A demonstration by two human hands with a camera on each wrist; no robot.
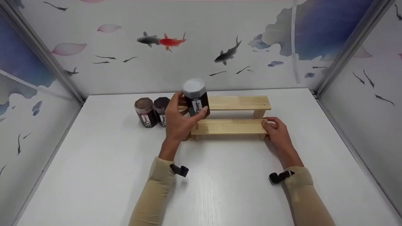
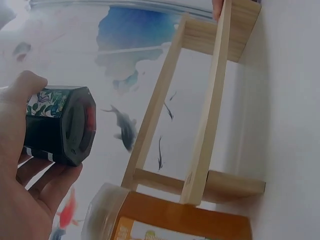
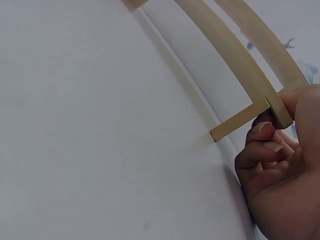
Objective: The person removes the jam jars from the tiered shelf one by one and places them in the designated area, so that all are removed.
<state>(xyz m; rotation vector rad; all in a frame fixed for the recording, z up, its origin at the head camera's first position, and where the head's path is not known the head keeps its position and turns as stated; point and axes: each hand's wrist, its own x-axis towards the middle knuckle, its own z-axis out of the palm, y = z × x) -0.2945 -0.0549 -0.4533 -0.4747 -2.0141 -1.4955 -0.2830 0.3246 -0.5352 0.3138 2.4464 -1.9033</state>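
Observation:
My left hand grips a dark octagonal jar with a pale lid and a printed label. It is raised in front of the left part of a two-step wooden shelf; the left wrist view shows the jar's dark base. At the lower step's right end my right hand pinches the board between thumb and curled fingers. An amber jar with a clear lid stands by the shelf's left end, mostly hidden behind my left hand in the head view.
Left of the shelf, two more dark octagonal jars stand side by side, one partly covered by my left hand. The white table is bordered by upright panels printed with fish, close behind the shelf.

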